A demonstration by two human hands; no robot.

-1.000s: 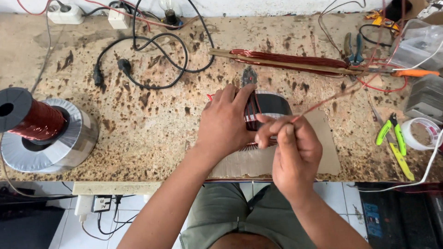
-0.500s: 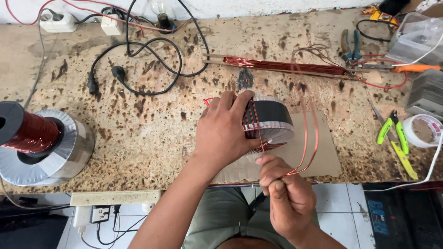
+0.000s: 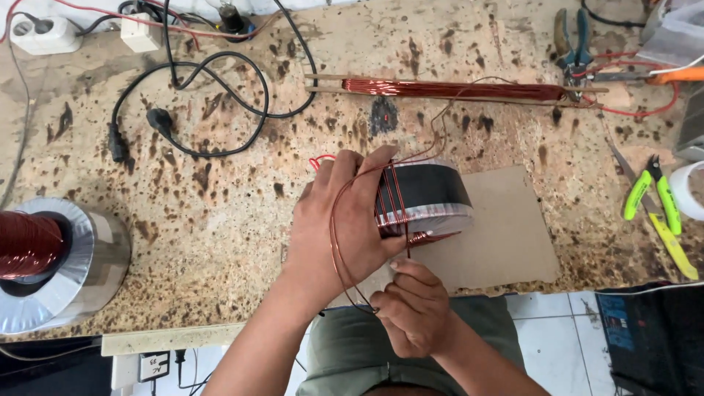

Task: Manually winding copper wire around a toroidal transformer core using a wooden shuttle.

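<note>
A ring-shaped core [image 3: 429, 196] with a black outer band and a pale edge stands upright on a brown cardboard sheet [image 3: 506, 238] at the bench front. My left hand [image 3: 345, 220] grips its left side, thumb over a few turns of copper wire. My right hand [image 3: 414, 312] sits just below the core, near my lap, pinching the copper wire [image 3: 334, 242], which loops out over the left hand and back. A long wooden shuttle wound with copper wire [image 3: 455, 89] lies behind the core.
A large spool of copper wire on a grey ring [image 3: 51, 257] stands at the left edge. A black power cable [image 3: 183, 103] coils at the back left, near white sockets [image 3: 44, 33]. Yellow-green cutters [image 3: 660, 213], pliers [image 3: 573, 40] and a tape roll [image 3: 689, 191] lie right.
My right hand has pulled the wire down from the core's right side to below its front edge. The wire loop now swings round over the left hand. The view has shifted right.
</note>
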